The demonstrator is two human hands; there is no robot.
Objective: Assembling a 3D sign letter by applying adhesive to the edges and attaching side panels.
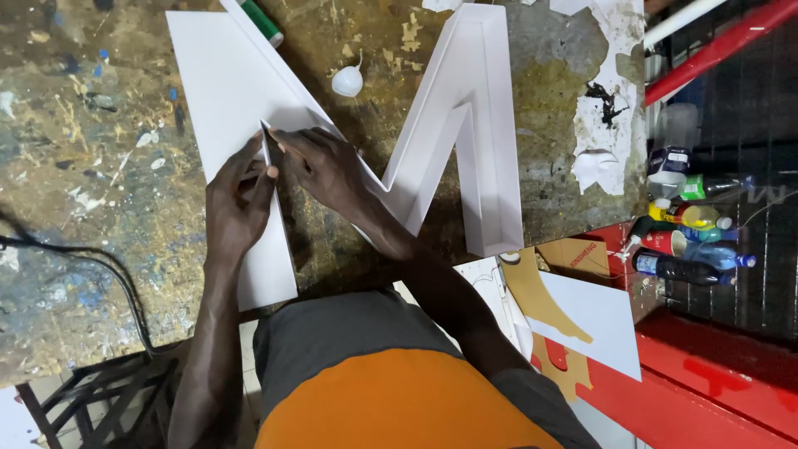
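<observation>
Paint-spattered, the worn brown table (75, 166) fills the frame's upper half, carrying a big white foam-board letter with raised side walls (465, 125) across the centre. It looks light, stiff and easily dented, best held by its flat face or wall edges. Both hands, left (237, 199) and right (324, 166), meet close together, pinching a thin white strip (265, 143) upright at left-centre. A small white bulb-shaped blob (347, 81) lies above.

A plain white M-shaped foam-board letter (465, 125) on a brown, paint-speckled wooden bench (75, 166); red metal shelf (706, 366) at lower right.
</observation>
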